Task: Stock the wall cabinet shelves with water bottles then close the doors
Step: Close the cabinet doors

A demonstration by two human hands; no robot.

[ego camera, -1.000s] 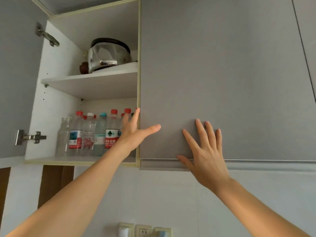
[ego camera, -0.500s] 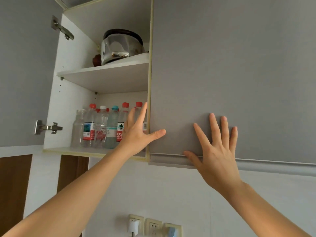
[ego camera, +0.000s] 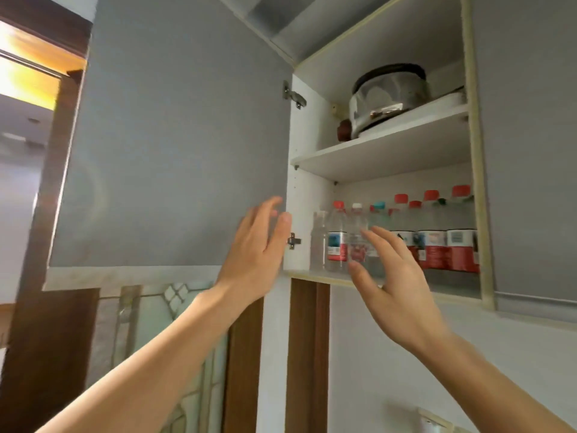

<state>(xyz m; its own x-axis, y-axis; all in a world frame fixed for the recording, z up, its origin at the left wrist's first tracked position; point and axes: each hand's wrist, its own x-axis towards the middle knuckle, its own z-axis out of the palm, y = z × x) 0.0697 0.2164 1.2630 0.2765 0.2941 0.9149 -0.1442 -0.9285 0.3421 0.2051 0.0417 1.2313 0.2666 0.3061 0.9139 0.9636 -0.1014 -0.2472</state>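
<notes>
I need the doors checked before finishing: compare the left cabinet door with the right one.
The left door stands swung wide open on its hinges, while the right door lies shut against the cabinet. The left hand reaches up at the left door's lower edge; no hand is on the right door. Both are plain grey panels.

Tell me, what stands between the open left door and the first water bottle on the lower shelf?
In the head view: the white cabinet side wall with a metal hinge.
</notes>
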